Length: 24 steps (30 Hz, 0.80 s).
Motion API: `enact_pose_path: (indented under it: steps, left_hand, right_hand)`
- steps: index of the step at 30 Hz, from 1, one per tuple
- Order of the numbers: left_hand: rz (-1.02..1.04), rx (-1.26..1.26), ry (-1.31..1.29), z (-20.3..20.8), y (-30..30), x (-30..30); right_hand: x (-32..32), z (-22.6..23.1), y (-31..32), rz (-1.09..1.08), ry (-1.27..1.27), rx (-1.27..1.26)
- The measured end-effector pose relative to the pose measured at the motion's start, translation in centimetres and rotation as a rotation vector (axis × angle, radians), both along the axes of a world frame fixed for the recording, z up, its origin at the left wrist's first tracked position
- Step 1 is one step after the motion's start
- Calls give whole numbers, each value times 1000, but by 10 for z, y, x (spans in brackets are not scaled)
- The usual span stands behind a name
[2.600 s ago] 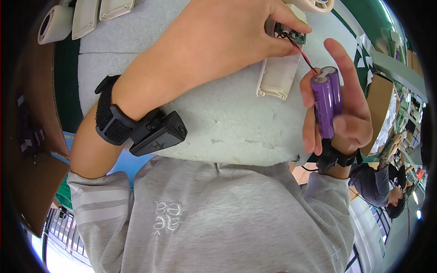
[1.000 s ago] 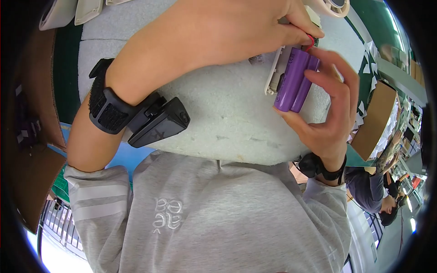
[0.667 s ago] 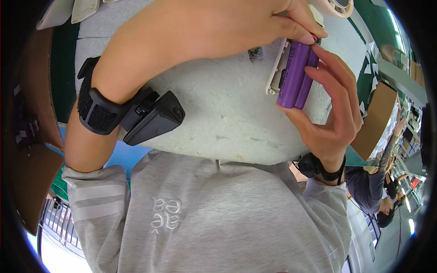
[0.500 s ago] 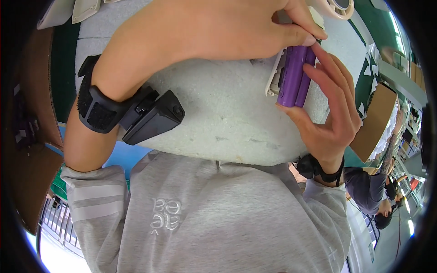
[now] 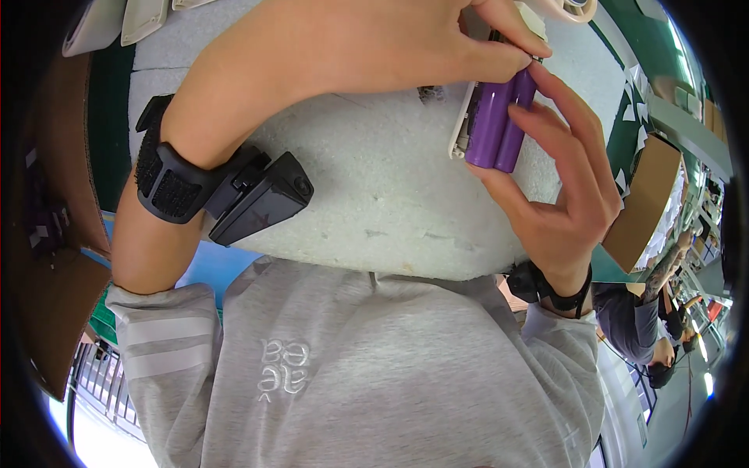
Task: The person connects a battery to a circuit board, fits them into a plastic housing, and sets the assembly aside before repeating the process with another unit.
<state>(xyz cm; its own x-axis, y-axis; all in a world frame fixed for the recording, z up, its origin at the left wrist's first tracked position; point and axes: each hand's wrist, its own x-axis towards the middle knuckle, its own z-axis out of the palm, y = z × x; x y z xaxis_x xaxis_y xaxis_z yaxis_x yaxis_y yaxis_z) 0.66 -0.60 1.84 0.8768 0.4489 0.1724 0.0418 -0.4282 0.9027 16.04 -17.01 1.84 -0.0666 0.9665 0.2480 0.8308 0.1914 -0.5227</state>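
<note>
purple cells (image 5: 489, 125), smooth paired cylinders, sit pinched in our right hand (image 5: 568, 168); whether our left hand (image 5: 441, 35) pinches anything, we cannot tell. pitted pale foam (image 5: 374, 187) below, cardboard box (image 5: 644, 204) rightward.

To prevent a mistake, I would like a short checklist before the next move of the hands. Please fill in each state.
1. Right hand holds the purple battery pair: ok.
2. Left hand is at the pair's upper end: ok.
3. Pair lies along the cream casing, not across it: ok.
4. Pair fully seated: cannot tell; it hides the casing's inside.
5. Foam sheet clear beside the casing: not ok; a small item lies left of it.
</note>
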Motion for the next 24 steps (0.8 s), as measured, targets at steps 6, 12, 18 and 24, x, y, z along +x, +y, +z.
enact_pose_path:
  steps: [6,12,18,24]
  left_hand:
    - [-14,-71,88,5,3,1]
    - [-81,-111,183,7,5,-3]
    - [-124,-152,202,5,6,-5]
    - [-114,-90,86,6,8,-3]
  right_hand:
    - [-3,-5,2,-9,129,39]
    - [-1,-3,1,17,162,-58]
    - [-1,-8,3,-16,230,-119]
    - [-9,-7,15,-136,309,-222]
